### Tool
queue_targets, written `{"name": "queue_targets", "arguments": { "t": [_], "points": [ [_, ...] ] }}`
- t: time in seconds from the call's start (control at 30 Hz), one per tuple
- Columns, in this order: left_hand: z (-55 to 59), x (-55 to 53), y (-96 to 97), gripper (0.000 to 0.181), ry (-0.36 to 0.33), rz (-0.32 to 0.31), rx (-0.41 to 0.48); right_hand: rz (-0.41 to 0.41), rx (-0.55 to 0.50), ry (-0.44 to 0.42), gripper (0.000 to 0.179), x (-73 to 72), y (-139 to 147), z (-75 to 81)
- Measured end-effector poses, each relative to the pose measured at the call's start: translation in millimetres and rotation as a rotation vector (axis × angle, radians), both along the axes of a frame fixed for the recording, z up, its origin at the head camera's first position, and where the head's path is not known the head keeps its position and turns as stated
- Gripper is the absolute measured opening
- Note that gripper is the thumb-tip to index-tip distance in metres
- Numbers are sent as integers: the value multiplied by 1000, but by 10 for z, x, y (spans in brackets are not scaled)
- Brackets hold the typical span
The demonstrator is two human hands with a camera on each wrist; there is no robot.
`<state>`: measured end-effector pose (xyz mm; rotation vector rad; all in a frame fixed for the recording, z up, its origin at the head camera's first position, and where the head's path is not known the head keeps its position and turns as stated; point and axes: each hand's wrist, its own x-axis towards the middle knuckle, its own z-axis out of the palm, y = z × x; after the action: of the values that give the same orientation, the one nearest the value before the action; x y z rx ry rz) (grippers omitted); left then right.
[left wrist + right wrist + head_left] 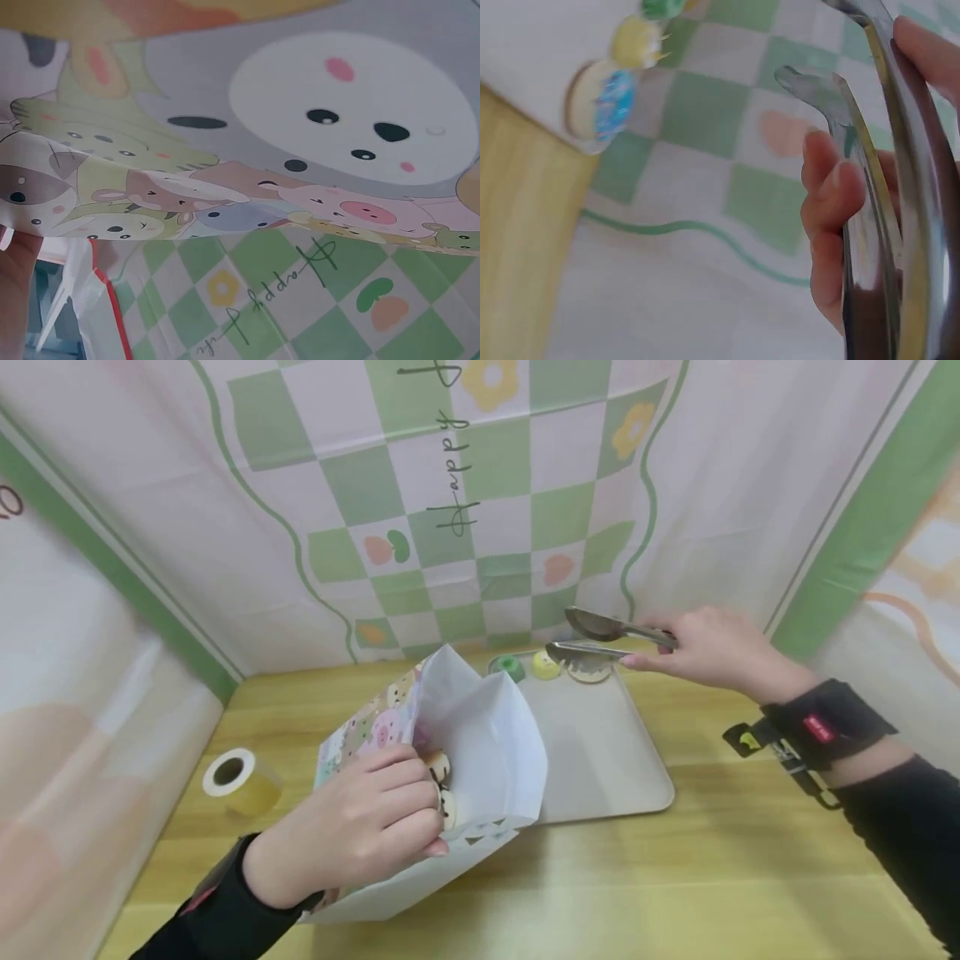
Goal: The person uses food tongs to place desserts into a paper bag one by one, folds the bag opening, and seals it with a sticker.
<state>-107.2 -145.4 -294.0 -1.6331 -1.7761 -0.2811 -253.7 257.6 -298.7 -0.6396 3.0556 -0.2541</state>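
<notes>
A paper bag (487, 752) printed with cartoon animals leans with its white-lined mouth toward the right. My left hand (375, 822) grips its near edge, fingers curled over the rim. Inside the bag, small pale pieces with dark markings (448, 810) show beside my knuckles. In my right hand (723, 652) is a pair of metal tongs (600, 625), its two arms spread with nothing between them. Below the tong tips, at the far edge of a beige tray (592, 760), sit a green ring (508, 668), a yellow piece (546, 665) and a round, blue-topped piece (615, 105).
A yellow-and-white roll (243, 781) stands on the wooden table (750, 860) left of the bag. Behind the tray hangs a green-checked cloth (450, 527), with more cloth at both sides. The bag overlaps the tray's left part in the head view.
</notes>
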Motion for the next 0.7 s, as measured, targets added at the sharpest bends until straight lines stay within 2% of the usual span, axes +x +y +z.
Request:
{"name": "queue_targets", "arguments": {
  "t": [0.23, 0.4, 0.57, 0.7],
  "points": [
    [44, 61, -30, 38, 40, 55, 14, -61, 21, 17, 79, -165, 124, -327],
    [26, 141, -18, 39, 56, 151, 41, -116, 29, 14, 89, -287, 208, -572],
    [-15, 273, -52, 42, -17, 270, 69, -147, 52, -31, 96, -391, 257, -755],
    [-37, 350, -93, 41, -74, 301, 96, -144, 64, -48, 97, -466, 270, -863]
  ]
}}
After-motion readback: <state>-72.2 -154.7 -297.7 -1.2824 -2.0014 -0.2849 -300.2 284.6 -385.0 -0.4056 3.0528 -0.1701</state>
